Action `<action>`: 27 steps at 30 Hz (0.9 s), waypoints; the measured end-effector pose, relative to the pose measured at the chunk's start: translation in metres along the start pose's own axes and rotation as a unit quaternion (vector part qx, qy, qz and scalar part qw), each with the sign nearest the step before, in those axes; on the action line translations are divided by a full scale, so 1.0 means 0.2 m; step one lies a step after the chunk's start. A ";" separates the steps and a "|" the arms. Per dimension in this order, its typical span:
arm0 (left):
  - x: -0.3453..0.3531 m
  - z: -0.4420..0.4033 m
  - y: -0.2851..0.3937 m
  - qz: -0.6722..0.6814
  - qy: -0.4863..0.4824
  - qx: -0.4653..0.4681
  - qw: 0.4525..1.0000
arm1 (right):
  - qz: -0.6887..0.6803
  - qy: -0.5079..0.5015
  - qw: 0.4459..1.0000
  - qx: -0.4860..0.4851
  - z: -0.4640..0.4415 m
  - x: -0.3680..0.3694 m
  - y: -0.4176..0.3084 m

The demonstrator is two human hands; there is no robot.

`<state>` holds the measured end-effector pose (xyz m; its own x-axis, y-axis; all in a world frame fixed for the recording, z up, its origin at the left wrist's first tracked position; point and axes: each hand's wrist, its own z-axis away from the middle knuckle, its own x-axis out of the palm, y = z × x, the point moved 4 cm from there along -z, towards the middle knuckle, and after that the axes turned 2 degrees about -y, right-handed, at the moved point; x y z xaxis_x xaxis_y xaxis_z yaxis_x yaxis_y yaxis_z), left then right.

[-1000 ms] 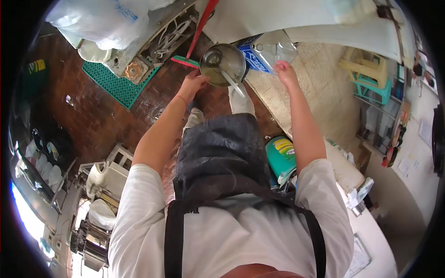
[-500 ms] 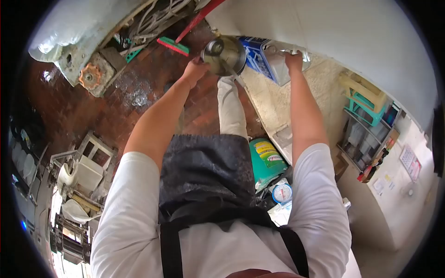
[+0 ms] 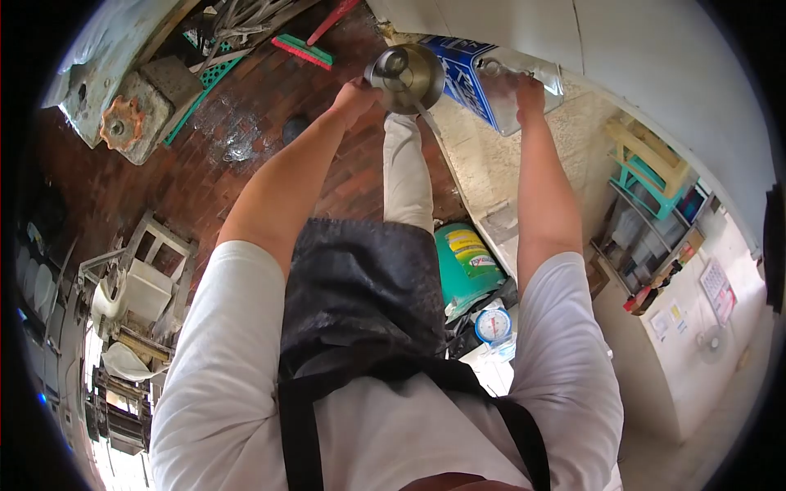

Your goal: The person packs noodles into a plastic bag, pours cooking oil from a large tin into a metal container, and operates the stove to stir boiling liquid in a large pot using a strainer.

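Observation:
My left hand (image 3: 358, 101) is closed on the near left side of a round metal bowl (image 3: 427, 67). A smaller shiny metal cup or ladle head (image 3: 394, 63) shows at the bowl's left; whether it is separate I cannot tell. A pale strip like a handle (image 3: 429, 120) sticks out below. Beside the bowl, a tall square tin (image 3: 499, 92) with a blue and white printed side leans over toward it. My right hand (image 3: 530, 92) grips the tin's metal top near its right edge; the fingertips are partly hidden. Any liquid between tin and bowl cannot be made out.
A red-handled broom (image 3: 304, 51) lies on the wet brick-coloured floor (image 3: 237, 164). To the left are a concrete block with an orange handwheel (image 3: 123, 121) and a white frame (image 3: 160, 254). A green container (image 3: 463, 266) and a dial scale (image 3: 493, 326) stand near my legs.
The bowl and my left hand have shifted slightly up and, for the bowl, right. The tin and my right hand have moved a little up and right. My view has shifted slightly too.

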<state>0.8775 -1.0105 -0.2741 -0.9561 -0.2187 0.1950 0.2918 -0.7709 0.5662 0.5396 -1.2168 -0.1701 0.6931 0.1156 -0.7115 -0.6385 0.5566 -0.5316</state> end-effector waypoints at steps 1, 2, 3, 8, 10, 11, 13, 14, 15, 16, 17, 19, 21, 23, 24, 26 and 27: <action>-0.01 0.00 -0.05 0.014 0.004 0.000 1.000 | -0.001 0.013 1.000 -0.003 0.06 0.00 -0.02; -0.02 0.00 -0.05 0.027 0.009 0.002 1.000 | -0.002 0.027 1.000 -0.007 0.09 0.00 -0.06; -0.03 0.01 -0.05 0.015 0.009 -0.008 1.000 | -0.030 0.019 0.999 -0.022 0.07 0.01 0.00; -0.04 -0.01 -0.13 0.003 0.015 -0.030 0.999 | -0.115 -0.025 0.993 -0.004 0.27 0.06 -0.06; -0.02 0.00 -0.14 0.002 0.007 -0.034 0.999 | -0.140 -0.020 0.990 -0.016 0.30 0.10 0.00; -0.01 0.02 -0.13 0.001 0.003 -0.035 0.999 | -0.152 -0.018 0.988 -0.022 0.32 0.12 0.02; 0.00 0.06 -0.12 0.002 -0.003 -0.041 0.999 | -0.209 -0.038 0.977 -0.021 0.35 0.16 0.08; 0.00 0.08 -0.13 0.002 -0.007 -0.046 0.999 | -0.237 -0.047 0.970 -0.018 0.39 0.18 0.10; 0.00 0.11 -0.14 0.015 -0.015 -0.059 0.998 | -0.262 -0.032 0.964 -0.024 0.42 0.19 0.12; -0.02 0.13 -0.15 0.029 -0.024 -0.074 0.997 | -0.285 -0.016 0.958 -0.028 0.45 0.21 0.14; -0.04 0.14 -0.19 0.043 -0.031 -0.087 0.995 | -0.309 -0.002 0.951 -0.034 0.49 0.23 0.16; -0.10 0.12 -0.31 0.053 -0.037 -0.108 0.992 | -0.256 0.007 0.966 -0.017 0.57 0.25 0.20; -0.13 0.15 -0.35 0.057 -0.029 -0.123 0.990 | -0.283 0.029 0.959 -0.007 0.69 0.28 0.18; -0.15 0.18 -0.37 0.065 -0.024 -0.134 0.989 | -0.288 0.013 0.958 0.006 0.79 0.32 0.19; -0.17 0.19 -0.39 0.068 -0.020 -0.139 0.988 | -0.291 0.004 0.957 0.012 0.82 0.34 0.20; -0.21 0.18 -0.42 0.088 0.001 -0.118 0.989 | -0.262 -0.038 0.964 0.025 0.85 0.36 0.21; -0.22 0.19 -0.44 0.098 0.010 -0.109 0.989 | -0.237 -0.057 0.969 0.040 0.86 0.36 0.21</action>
<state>0.8957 -0.9105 -0.3032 -0.8826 -0.3875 0.2661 0.4614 -0.8224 0.3329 0.6198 -1.0426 -0.1639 0.9378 -0.0813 -0.3374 -0.2139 0.6302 -0.7464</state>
